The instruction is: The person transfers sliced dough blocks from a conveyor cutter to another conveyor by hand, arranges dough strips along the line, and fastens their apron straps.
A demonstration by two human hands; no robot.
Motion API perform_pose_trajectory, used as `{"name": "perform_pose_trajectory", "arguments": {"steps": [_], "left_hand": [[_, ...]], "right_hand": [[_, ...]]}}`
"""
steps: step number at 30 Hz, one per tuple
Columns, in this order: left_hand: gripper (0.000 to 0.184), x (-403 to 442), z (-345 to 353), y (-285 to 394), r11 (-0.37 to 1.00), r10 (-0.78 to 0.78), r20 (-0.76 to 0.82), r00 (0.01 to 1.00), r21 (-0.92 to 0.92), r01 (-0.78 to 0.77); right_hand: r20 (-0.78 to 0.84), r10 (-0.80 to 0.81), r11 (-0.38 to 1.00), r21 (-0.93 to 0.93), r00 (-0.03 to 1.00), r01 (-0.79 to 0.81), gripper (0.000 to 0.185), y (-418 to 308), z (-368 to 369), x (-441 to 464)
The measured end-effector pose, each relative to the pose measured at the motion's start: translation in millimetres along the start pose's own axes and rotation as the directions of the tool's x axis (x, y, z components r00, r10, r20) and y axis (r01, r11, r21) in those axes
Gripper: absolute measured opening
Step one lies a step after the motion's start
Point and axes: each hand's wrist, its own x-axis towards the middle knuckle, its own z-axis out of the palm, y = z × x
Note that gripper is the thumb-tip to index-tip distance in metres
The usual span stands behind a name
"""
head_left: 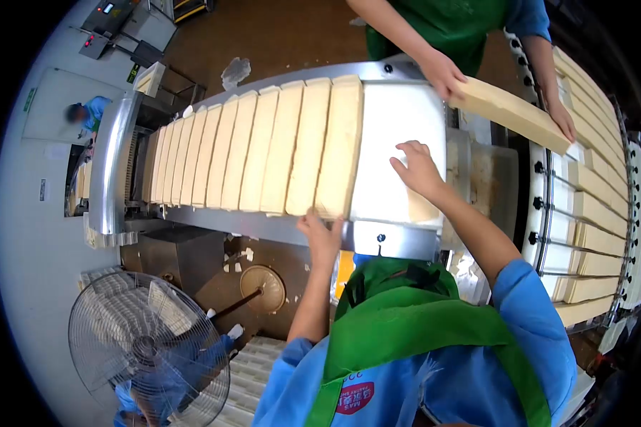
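A row of long pale-yellow slabs (338, 142), like bread or cake, lies side by side across the white conveyor belt (384, 135). My left hand (322, 238) touches the near ends of the last slabs, fingers apart. Above the bare belt to the right of the row, my right hand (420, 171) is spread and holds nothing. A tan patch (423, 208) shows below its wrist; I cannot tell what it is. Across the belt, a co-worker's two hands (443, 75) carry a separate long slab (513, 114) between the two conveyors.
More slabs (597, 206) lie on a second conveyor at the right. A metal hood (117, 167) spans the belt's far left end. At lower left stands a wire-caged fan (148, 349), near stacked white trays (253, 377). Another person (92, 114) is at far left.
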Motion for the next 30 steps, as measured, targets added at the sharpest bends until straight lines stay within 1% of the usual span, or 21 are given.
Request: {"name": "perform_pose_trajectory", "arguments": {"steps": [1,2,3,4,5,9,11,12,14,16,17,20,22,23,24,25,26,27,28,29,30], "left_hand": [[0.078,3,1,4,1.0,0.002,0.042,0.999,0.018,-0.003],[0.079,6,2,8,0.999,0.006,0.085,0.996,0.035,-0.009],[0.08,7,2,17,0.998,-0.043,0.119,0.992,-0.03,0.047],[0.084,9,7,13,0.999,0.034,0.087,0.996,-0.006,-0.034],[0.085,9,13,10,1.0,-0.01,0.109,0.994,0.002,0.01],[0.085,21,-2,30,0.997,-0.081,0.213,0.974,0.016,0.079],[0.083,28,-7,36,0.996,-0.09,0.256,0.962,0.033,0.084],[0.081,31,-7,37,0.993,-0.112,0.295,0.949,0.059,0.099],[0.08,36,-4,35,0.994,-0.096,0.316,0.944,0.075,0.076],[0.08,39,-2,35,0.996,-0.088,0.316,0.945,0.057,0.074],[0.08,41,-2,38,0.994,-0.102,0.333,0.937,0.064,0.085],[0.078,47,-1,43,0.998,-0.006,0.359,0.933,0.065,-0.019],[0.081,52,12,34,0.973,0.154,0.385,0.91,0.1,-0.207],[0.082,55,20,25,0.963,0.227,0.397,0.889,0.045,-0.266],[0.084,59,28,21,0.949,0.293,0.404,0.866,-0.011,-0.316],[0.088,54,30,37,0.965,0.231,0.448,0.864,0.007,-0.261],[0.09,51,33,51,0.954,0.147,0.522,0.84,0.15,-0.26],[0.09,51,36,66,0.953,0.088,0.529,0.844,0.202,-0.227],[0.09,49,42,80,0.947,0.026,0.524,0.851,0.259,-0.188],[0.09,45,50,85,0.941,0.057,0.546,0.836,0.251,-0.228],[0.087,41,57,86,0.954,0.118,0.469,0.875,0.191,-0.231]], "right_hand": [[0.008,0.031,0.995,-0.091,0.999,-0.03,0.051,-1,12,20],[-0.008,0.024,0.994,-0.103,1.0,-0.025,0.051,-3,25,40],[-0.048,0.066,0.979,-0.192,0.997,-0.074,0.059,-4,40,63],[-0.092,0.107,0.953,-0.275,0.99,-0.128,0.067,-12,44,84],[-0.04,0.176,0.927,-0.329,0.984,-0.18,0.073,-17,46,104],[-0.043,0.177,0.912,-0.368,0.983,-0.181,0.069,-41,52,167],[0.045,0.195,0.915,-0.369,0.98,-0.165,0.069,-53,53,187],[0.032,0.203,0.91,-0.375,0.979,-0.177,0.069,-59,54,193],[0.094,0.307,0.861,-0.451,0.947,-0.234,0.071,-67,56,198],[0.087,0.342,0.846,-0.462,0.936,-0.266,0.07,-67,50,194],[0.067,0.372,0.856,-0.412,0.926,-0.314,0.068,-64,46,190],[-0.023,0.511,0.813,-0.31,0.859,-0.492,0.064,-44,18,174],[-0.094,0.625,0.751,-0.199,0.775,-0.63,0.071,-26,-10,156],[-0.063,0.693,0.705,-0.146,0.718,-0.694,0.077,-14,-21,150],[-0.15,0.687,0.681,-0.208,0.711,-0.702,0.085,16,-5,148],[-0.116,0.664,0.715,-0.192,0.739,-0.672,0.088,29,-7,142],[-0.098,0.6,0.705,-0.406,0.794,-0.582,0.086,21,-20,129],[-0.076,0.628,0.726,-0.303,0.775,-0.618,0.081,16,-31,120],[-0.138,0.654,0.719,-0.191,0.744,-0.668,0.085,25,-35,108],[-0.234,0.694,0.706,0.035,0.681,-0.708,0.087,35,-36,90],[-0.312,0.736,0.675,0.261,0.601,-0.69,0.089,53,-36,75]]}}
